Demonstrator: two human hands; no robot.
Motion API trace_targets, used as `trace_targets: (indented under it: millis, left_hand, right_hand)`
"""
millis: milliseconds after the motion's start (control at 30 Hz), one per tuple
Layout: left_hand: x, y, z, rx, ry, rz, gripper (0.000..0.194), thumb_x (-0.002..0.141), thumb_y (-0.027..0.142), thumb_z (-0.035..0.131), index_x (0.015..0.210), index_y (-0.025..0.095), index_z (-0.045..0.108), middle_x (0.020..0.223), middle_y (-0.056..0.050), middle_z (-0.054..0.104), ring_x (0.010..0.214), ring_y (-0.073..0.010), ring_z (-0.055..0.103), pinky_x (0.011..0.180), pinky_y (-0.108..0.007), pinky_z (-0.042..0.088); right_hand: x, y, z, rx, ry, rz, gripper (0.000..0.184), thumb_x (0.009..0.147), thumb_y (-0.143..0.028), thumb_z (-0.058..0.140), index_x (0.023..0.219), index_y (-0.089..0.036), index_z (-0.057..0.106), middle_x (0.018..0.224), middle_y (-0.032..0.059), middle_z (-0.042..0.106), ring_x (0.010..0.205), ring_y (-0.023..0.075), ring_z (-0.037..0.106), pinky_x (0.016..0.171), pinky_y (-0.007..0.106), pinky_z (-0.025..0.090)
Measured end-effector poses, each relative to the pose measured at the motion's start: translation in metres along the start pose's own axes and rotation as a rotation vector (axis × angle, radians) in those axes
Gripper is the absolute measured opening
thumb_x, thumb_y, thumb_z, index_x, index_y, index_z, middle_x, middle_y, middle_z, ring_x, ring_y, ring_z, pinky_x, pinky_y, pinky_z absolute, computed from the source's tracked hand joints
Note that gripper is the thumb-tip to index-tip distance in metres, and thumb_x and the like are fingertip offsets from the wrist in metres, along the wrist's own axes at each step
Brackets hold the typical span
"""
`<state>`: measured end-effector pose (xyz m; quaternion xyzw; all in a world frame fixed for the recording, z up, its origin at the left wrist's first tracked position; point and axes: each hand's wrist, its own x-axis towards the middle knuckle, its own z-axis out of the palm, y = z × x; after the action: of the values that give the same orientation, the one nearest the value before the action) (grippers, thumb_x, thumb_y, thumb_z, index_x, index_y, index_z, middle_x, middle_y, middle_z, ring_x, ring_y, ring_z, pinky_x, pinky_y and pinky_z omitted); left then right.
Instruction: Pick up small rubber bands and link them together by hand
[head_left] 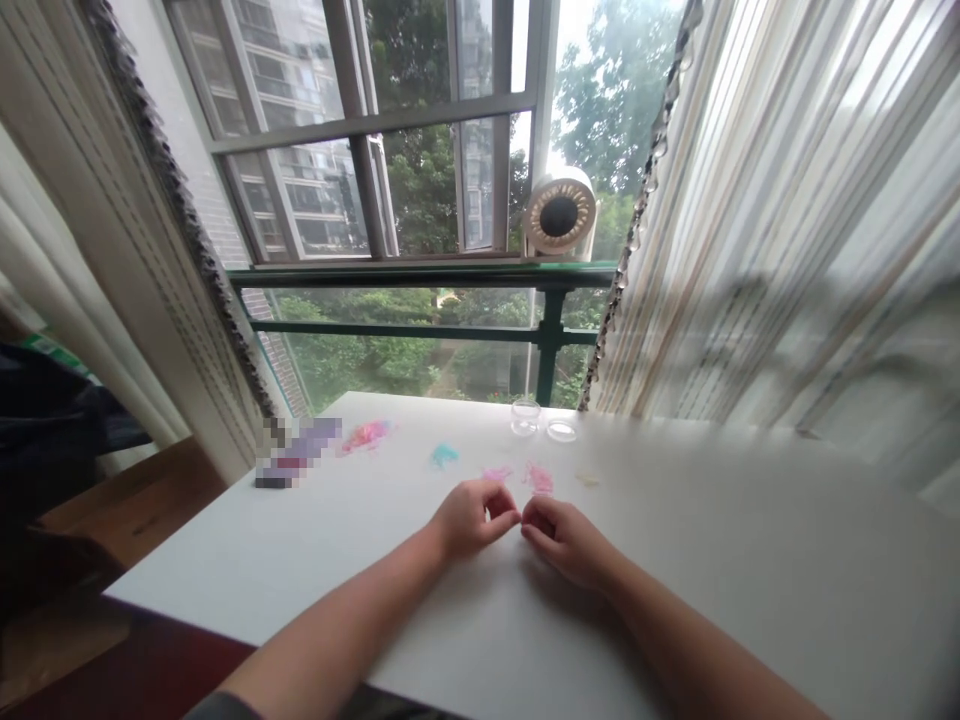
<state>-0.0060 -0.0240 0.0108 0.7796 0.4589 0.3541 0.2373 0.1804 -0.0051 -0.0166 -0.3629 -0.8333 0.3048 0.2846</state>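
Observation:
My left hand (478,518) and my right hand (564,535) meet fingertip to fingertip just above the white table (315,560). Thumb and fingers are pinched together on each; anything between them is too small to make out. Right behind the hands lie a small pink pile (538,478) and a paler pink pile (495,474), which look like loose little bits. A light blue pile (444,455) sits farther left. To the right is a little pale yellow patch (588,479). Pink and multicoloured bits (367,435) are heaped near the table's far left.
A clear round container (525,418) stands at the back edge, with a clear lid or shallow dish (561,430) beside it. A blurred purple object (304,455) lies at the left edge. Beyond the table are a green railing (420,328), a white fan (561,212) and curtains (720,250).

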Motion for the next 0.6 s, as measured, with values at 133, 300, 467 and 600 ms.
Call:
trace_targets:
  millis: [133, 300, 467, 600]
  left_hand:
    - [0.02, 0.01, 0.022, -0.23, 0.025, -0.039, 0.018, 0.077, 0.031, 0.054, 0.074, 0.013, 0.058, 0.064, -0.001, 0.061, 0.057, -0.0098, 0.052, 0.053, -0.02, 0.039]
    - [0.018, 0.01, 0.033, -0.215, 0.113, 0.01, 0.012, 0.076, 0.025, 0.055, 0.077, 0.014, 0.058, 0.069, -0.002, 0.061, 0.063, -0.0111, 0.053, 0.059, -0.022, 0.041]
    - [0.004, 0.0, 0.022, -0.042, 0.12, 0.028, 0.009, 0.075, 0.022, 0.055, 0.076, 0.015, 0.06, 0.072, -0.002, 0.063, 0.067, -0.0116, 0.053, 0.063, -0.023, 0.04]
    - [0.004, -0.005, 0.02, -0.015, 0.129, 0.005, 0.009, 0.076, 0.023, 0.055, 0.076, 0.015, 0.06, 0.071, -0.001, 0.063, 0.066, -0.0111, 0.053, 0.063, -0.023, 0.041]
  right_hand:
    - [0.0, 0.006, 0.001, 0.009, 0.036, -0.029, 0.002, 0.076, -0.019, 0.049, 0.077, -0.017, 0.05, 0.059, -0.0042, 0.047, 0.053, 0.0088, 0.039, 0.051, 0.021, 0.03]
    - [0.0, 0.006, 0.002, 0.043, 0.08, -0.049, 0.008, 0.077, -0.018, 0.048, 0.083, -0.017, 0.052, 0.065, -0.002, 0.051, 0.056, 0.0099, 0.042, 0.053, 0.021, 0.032]
    - [0.0, 0.005, 0.002, 0.087, 0.077, -0.014, 0.016, 0.075, -0.016, 0.051, 0.09, -0.018, 0.05, 0.059, -0.0053, 0.048, 0.052, 0.0087, 0.041, 0.051, 0.02, 0.031]
    - [0.001, 0.005, 0.002, 0.104, 0.115, -0.012, 0.018, 0.074, -0.015, 0.051, 0.092, -0.019, 0.049, 0.059, -0.0058, 0.048, 0.052, 0.0086, 0.042, 0.051, 0.02, 0.032]
